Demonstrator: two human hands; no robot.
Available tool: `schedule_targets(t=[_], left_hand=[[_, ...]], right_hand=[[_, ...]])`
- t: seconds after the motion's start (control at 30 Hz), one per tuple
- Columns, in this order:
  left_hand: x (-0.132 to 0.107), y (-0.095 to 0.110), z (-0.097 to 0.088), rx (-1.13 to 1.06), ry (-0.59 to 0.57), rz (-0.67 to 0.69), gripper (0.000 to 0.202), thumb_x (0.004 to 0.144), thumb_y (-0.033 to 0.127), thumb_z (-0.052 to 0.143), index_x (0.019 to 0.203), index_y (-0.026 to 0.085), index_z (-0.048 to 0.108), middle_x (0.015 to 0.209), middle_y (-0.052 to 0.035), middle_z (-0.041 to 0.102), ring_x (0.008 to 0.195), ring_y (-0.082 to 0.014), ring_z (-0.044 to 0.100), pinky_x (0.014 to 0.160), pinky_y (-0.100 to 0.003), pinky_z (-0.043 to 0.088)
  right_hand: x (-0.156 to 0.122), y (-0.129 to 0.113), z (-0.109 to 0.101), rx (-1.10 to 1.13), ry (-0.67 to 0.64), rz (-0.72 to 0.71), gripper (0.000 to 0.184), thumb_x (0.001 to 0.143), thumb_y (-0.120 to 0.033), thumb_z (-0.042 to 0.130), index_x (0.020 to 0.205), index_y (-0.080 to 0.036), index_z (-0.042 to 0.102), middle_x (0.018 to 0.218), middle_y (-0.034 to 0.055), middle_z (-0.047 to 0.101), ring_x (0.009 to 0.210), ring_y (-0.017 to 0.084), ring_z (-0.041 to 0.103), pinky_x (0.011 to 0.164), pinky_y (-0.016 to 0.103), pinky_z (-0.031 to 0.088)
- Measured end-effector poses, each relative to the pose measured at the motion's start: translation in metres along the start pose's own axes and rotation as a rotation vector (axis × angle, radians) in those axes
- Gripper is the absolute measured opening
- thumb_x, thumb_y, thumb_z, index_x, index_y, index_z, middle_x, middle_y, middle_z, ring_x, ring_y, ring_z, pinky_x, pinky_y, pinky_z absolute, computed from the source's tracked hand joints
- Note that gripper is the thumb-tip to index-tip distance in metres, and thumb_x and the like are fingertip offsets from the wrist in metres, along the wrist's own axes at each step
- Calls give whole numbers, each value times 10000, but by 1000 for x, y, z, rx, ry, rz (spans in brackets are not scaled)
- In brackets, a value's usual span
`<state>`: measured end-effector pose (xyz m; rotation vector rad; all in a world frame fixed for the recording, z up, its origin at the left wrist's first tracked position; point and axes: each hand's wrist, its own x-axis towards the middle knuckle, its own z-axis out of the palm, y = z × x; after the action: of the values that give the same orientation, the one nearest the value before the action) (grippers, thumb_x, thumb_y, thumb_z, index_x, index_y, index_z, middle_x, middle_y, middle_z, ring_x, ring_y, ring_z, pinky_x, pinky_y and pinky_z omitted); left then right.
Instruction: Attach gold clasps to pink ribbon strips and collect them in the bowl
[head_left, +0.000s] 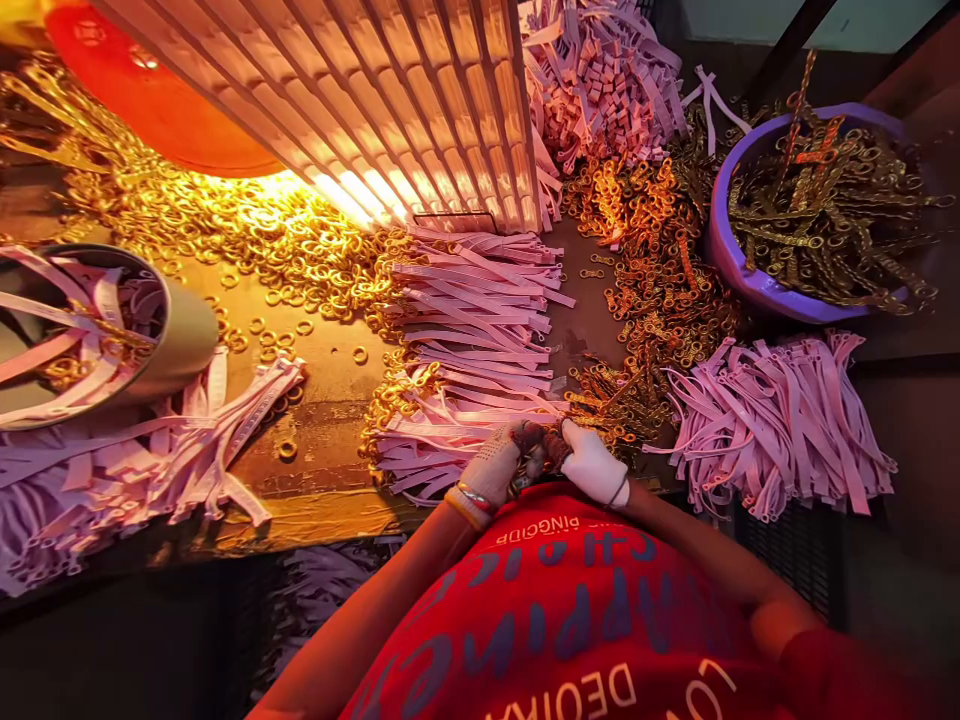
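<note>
Qty 2 gloved hands: L. hand [491, 470] & R. hand [598, 466] are sitting close tog. beside pink straps [476, 335], fingers bent; can't tell grip. Purple tub [721, 220] is holding metal pcs. [817, 240]

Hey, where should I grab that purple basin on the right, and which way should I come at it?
Probably by the left side of the rim of the purple basin, from above and the left. That lip is bare, whereas twisted gold pieces hide the right edge. Coming from above should avoid the loose gold links heaped just left of it.
</note>
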<state>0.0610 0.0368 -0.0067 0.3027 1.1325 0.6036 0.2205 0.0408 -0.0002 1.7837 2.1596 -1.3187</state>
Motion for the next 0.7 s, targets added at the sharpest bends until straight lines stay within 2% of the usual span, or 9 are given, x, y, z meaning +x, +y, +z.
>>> schedule_targets(t=[0.1, 0.17, 0.23, 0.3, 0.4, 0.47, 0.53, 0.63, 0.7], left_hand=[[2, 3, -2, 19, -31, -74, 343, 721, 424, 755, 676, 164, 536, 519, 29, 500, 403, -58, 403, 399, -176, 299], [2, 10, -3, 110, -33, -44, 336, 748, 425, 745, 686, 169, 537, 509, 27, 509, 393, -63, 400, 385, -179, 276], [1, 19, -2, 228, -51, 7, 325, 766, 420, 751, 720, 176, 541, 507, 32, 522, 382, -69, 405, 370, -179, 257], [3, 29, 1, 318, -90, 42, 322, 772, 422, 761, 759, 180, 550, 511, 38, 529, 375, -70, 408, 359, -177, 254], [10, 39, 5, 282, -97, 50, 339, 787, 446, 745, 748, 175, 546, 502, 43, 503, 374, -64, 401, 351, -166, 267], [18, 44, 4, 208, -96, 6, 361, 800, 456, 728, 704, 170, 528, 495, 41, 477, 369, -57, 381, 338, -156, 253], [28, 49, -4, 119, -125, -77, 365, 784, 453, 740, 703, 165, 531, 511, 42, 462, 364, -46, 346, 317, -147, 208], [48, 63, -27, -4, -141, -155, 362, 748, 459, 760, 746, 163, 551, 539, 41, 444, 380, -46, 329, 316, -143, 190], [64, 71, -43, 110, -65, -97, 339, 748, 441, 757, 737, 169, 555, 520, 35, 444, 382, -59, 342, 330, -154, 216]], right_hand=[[-2, 2, -1, -85, -51, 22, 94, 918, -219, 513, 949, -196, 599, 844, 81, 721, 752, 223, 649, 652, 283, 386], [-3, 3, -2, -202, -59, 21, 171, 836, -157, 566, 1000, -178, 611, 893, 105, 724, 808, 244, 659, 684, 294, 396], [-3, 5, -1, -216, -35, -12, 210, 815, -136, 571, 1020, -159, 613, 934, 124, 718, 853, 248, 656, 725, 299, 416], [2, 10, 1, -88, 44, -71, 152, 873, -170, 539, 1006, -155, 612, 961, 126, 707, 883, 235, 643, 770, 297, 439], [14, 20, 7, 324, 109, -159, 196, 979, -288, 456, 983, -167, 611, 934, 78, 698, 847, 194, 618, 763, 279, 471], [22, 26, 9, 579, 78, -181, 289, 1008, -378, 423, 955, -171, 617, 871, 39, 691, 779, 169, 601, 712, 260, 480], [29, 32, 5, 677, 112, -160, 342, 1011, -437, 423, 956, -171, 631, 872, 30, 697, 772, 163, 608, 718, 258, 486], [45, 39, -6, 482, 240, -55, 323, 1017, -416, 440, 1053, -176, 653, 949, 60, 723, 869, 193, 650, 806, 281, 483], [58, 39, -11, 220, 230, -3, 289, 1014, -361, 450, 1083, -177, 662, 1005, 96, 727, 936, 219, 658, 839, 297, 470]])
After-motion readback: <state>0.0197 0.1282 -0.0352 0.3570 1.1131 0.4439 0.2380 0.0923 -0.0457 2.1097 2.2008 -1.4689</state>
